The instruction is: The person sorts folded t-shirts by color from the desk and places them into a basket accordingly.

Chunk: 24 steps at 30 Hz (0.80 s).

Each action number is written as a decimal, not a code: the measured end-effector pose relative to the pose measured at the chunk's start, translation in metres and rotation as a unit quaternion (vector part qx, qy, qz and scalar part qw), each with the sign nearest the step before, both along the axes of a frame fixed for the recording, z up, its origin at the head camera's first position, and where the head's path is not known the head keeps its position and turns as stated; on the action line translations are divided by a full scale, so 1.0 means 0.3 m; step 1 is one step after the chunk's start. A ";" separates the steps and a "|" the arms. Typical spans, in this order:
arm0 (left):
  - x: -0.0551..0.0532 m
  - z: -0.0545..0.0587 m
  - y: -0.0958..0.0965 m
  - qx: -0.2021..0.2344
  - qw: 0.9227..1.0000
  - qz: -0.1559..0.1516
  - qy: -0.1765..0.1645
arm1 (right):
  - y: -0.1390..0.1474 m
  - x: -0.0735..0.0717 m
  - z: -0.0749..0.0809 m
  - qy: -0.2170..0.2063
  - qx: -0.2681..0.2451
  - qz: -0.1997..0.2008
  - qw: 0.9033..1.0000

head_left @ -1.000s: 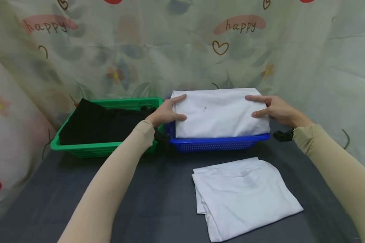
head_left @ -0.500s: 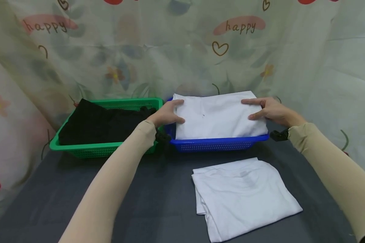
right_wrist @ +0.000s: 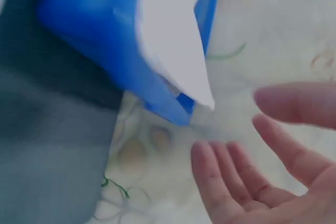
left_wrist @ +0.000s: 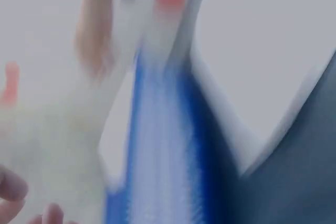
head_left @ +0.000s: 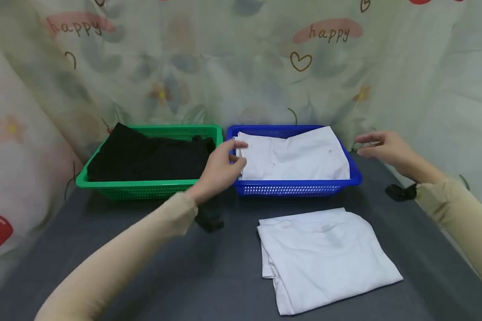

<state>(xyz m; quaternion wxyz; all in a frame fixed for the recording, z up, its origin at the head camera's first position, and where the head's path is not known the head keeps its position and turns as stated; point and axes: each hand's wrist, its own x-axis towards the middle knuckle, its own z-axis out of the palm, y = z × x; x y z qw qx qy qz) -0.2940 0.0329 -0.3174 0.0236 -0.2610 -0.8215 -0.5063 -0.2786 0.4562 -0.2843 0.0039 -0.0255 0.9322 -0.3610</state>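
Note:
A folded white cloth (head_left: 293, 156) lies in the blue basket (head_left: 293, 183), its upper right corner raised at the back. My left hand (head_left: 221, 167) is over the basket's left end, fingers loosely bent and holding nothing; whether it touches the cloth I cannot tell. To the right of the basket, apart from it, my right hand (head_left: 389, 151) hangs in the air with nothing in it. The right wrist view shows its fingers (right_wrist: 215, 182) relaxed. A folded white T-shirt (head_left: 329, 258) lies on the table in front of the blue basket. The left wrist view is blurred.
Left of the blue basket stands a green basket (head_left: 144, 183) with a folded black garment (head_left: 152, 156) in it. Both baskets sit at the back of the dark grey table (head_left: 176, 276), close to a printed curtain (head_left: 233, 80).
Both hands have let go of the white cloth, which has settled lower in the blue basket. The right hand has drawn away rightward; the left arm has shifted slightly. The head view has moved a little.

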 end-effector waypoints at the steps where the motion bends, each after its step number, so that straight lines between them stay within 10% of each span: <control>1: 0.068 -0.020 -0.010 0.015 1.000 -0.011 -0.004 | 0.008 0.041 -0.001 0.012 -0.001 -0.002 1.000; 4: 0.241 -0.095 -0.043 0.020 0.996 -0.057 -0.072 | 0.028 0.162 -0.020 0.026 0.004 0.021 0.999; 8: 0.339 -0.183 -0.061 -0.012 0.977 -0.096 -0.190 | 0.071 0.251 -0.090 -0.044 -0.037 0.088 0.994; 15: 0.345 -0.288 -0.037 0.044 0.949 -0.118 -0.289 | 0.157 0.296 -0.242 -0.176 -0.123 0.134 0.967; 24: 0.348 -0.332 0.012 0.111 0.926 -0.147 -0.328 | 0.202 0.303 -0.317 -0.266 -0.204 0.190 0.923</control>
